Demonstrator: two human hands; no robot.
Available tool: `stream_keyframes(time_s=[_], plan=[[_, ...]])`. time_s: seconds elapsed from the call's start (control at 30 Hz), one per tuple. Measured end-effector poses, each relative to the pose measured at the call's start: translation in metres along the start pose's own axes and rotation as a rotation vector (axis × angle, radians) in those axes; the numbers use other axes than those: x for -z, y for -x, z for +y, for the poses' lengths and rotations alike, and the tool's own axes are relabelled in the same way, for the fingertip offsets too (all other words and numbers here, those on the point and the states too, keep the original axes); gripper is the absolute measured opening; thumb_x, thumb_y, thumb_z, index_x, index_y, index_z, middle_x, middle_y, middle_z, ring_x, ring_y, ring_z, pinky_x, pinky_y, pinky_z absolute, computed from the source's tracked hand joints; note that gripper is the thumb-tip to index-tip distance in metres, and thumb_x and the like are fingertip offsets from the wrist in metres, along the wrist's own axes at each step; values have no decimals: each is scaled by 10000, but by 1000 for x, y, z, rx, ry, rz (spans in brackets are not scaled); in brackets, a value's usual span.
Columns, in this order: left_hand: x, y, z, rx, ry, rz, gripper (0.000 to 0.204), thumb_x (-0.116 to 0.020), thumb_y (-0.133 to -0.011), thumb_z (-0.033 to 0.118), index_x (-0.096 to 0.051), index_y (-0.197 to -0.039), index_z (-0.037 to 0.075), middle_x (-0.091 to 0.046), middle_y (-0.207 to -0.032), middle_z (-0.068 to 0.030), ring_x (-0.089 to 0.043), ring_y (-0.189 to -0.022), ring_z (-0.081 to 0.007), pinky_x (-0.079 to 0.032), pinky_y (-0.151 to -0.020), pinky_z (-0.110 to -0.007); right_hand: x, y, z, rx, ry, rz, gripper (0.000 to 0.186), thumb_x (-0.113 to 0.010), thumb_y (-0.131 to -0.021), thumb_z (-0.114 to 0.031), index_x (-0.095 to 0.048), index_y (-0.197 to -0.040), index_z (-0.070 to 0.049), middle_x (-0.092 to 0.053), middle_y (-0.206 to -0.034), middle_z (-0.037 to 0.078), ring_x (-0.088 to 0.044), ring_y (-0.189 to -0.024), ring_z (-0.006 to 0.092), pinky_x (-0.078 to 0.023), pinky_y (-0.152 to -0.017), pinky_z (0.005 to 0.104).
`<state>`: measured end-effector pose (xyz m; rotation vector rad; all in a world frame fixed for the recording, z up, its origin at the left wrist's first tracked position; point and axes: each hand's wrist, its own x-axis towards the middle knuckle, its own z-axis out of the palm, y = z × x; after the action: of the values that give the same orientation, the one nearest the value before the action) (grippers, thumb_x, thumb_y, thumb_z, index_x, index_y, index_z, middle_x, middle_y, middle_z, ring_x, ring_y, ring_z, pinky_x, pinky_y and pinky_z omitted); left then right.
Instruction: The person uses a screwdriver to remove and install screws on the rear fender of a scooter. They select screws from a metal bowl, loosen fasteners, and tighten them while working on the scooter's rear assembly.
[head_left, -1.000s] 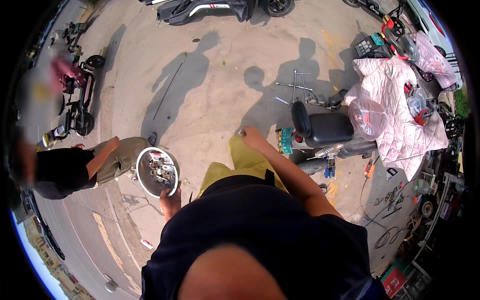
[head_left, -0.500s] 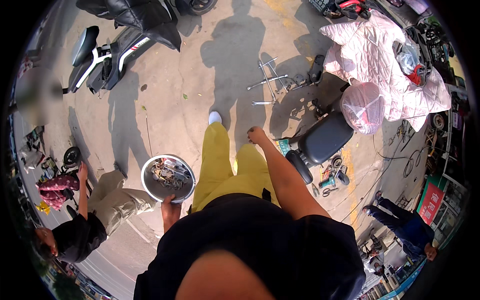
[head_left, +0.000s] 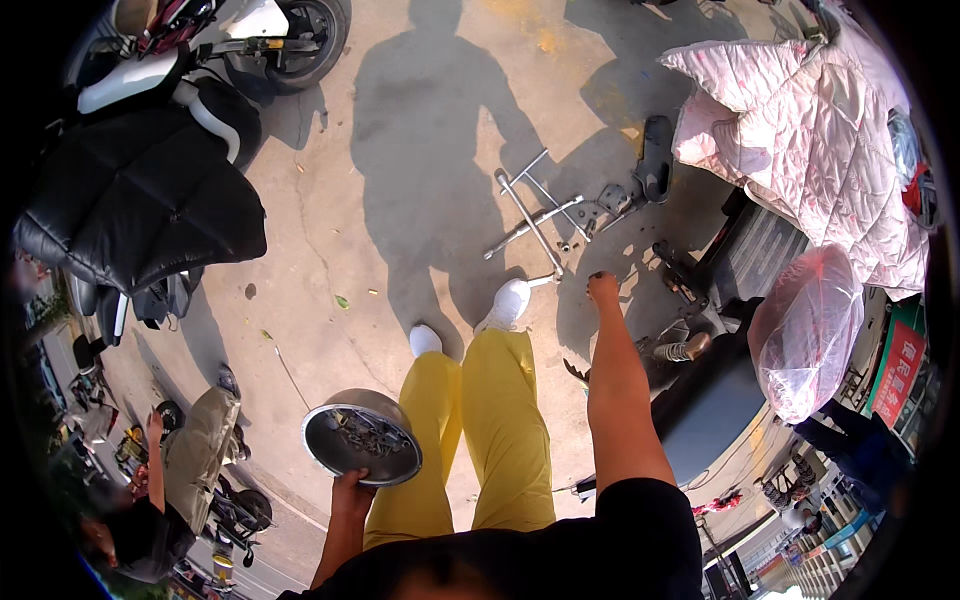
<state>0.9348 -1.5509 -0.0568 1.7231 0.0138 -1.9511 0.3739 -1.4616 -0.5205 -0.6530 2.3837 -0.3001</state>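
Note:
My left hand (head_left: 352, 492) grips the near rim of a round metal bowl (head_left: 397, 467), its thumb over the edge. Loose metal parts or small tools (head_left: 368, 430) lie inside; their exact kinds are too small to tell. The bowl hangs tilted beside my left leg. My right hand (head_left: 603, 288) is in the air at the end of an outstretched arm, fingers curled in, with nothing visible in them. Beyond it, to the left, long-handled socket wrenches (head_left: 530, 215) lie crossed on the ground. A small spanner (head_left: 543, 280) lies by my right shoe.
On the right stands a scooter with a black seat (head_left: 705, 415), a pink quilted cover (head_left: 800, 130) and a plastic-wrapped part (head_left: 808, 335). A black quilted cover (head_left: 140, 200) drapes a scooter at left. One person (head_left: 155, 530) is at lower left, another (head_left: 855, 450) at right.
I have stepped forward; the wrenches and the right scooter are closer. My right arm has stretched further ahead. The bowl remains in my left hand and is tilted more.

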Motion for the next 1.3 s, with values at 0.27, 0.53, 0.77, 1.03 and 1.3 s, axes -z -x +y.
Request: stream_keyframes(time_s=[0.27, 0.53, 0.77, 1.03, 1.3], plan=[[-49, -111, 2, 30, -110, 76, 602, -609, -683, 50, -437, -1258, 4, -536, -1193, -141, -520, -1130, -308, -413, -994, -460, -31, -131, -11, -189, -68, 294, 267, -575, -805, -246, -630, -870, 7, -652, -903, 234, -613, -885, 426, -490, -769, 489], [-96, -160, 13, -103, -129, 66, 687, -603, -661, 46, -414, -1321, 26, -511, -1285, -127, -478, -1211, -308, -372, -1053, -444, -17, -198, 14, -407, -134, 486, 350, -663, -792, -309, -653, -852, 36, -655, -845, 264, -635, -829, 436, -479, -697, 499], [-36, -118, 14, 29, 39, 91, 598, -603, -702, 41, -436, -1275, -6, -555, -1221, -148, -531, -1146, -295, -405, -1020, -433, 17, -115, 11, -529, -1454, 135, 258, -460, -983, -179, -533, -777, -41, -404, -601, -1, -375, -522, 110, -365, -475, 267], [-13, -47, 24, 89, 180, -43, 447, -556, -748, -35, -500, -1190, -71, -610, -1139, -160, -614, -1023, -271, -491, -940, -396, -19, 122, -79, -656, -1591, -122, 241, -438, -996, -241, -513, -842, -71, -454, -677, -4, -418, -557, 101, -368, -473, 248], [55, 30, 40, 1, 316, -108, 403, -528, -742, -44, -512, -1144, -75, -618, -1089, -166, -620, -985, -295, -532, -866, -444, 47, 346, -226, -642, -1430, -844, 135, -478, -975, -209, -537, -929, -96, -562, -740, 8, -411, -482, 92, -336, -421, 245]])
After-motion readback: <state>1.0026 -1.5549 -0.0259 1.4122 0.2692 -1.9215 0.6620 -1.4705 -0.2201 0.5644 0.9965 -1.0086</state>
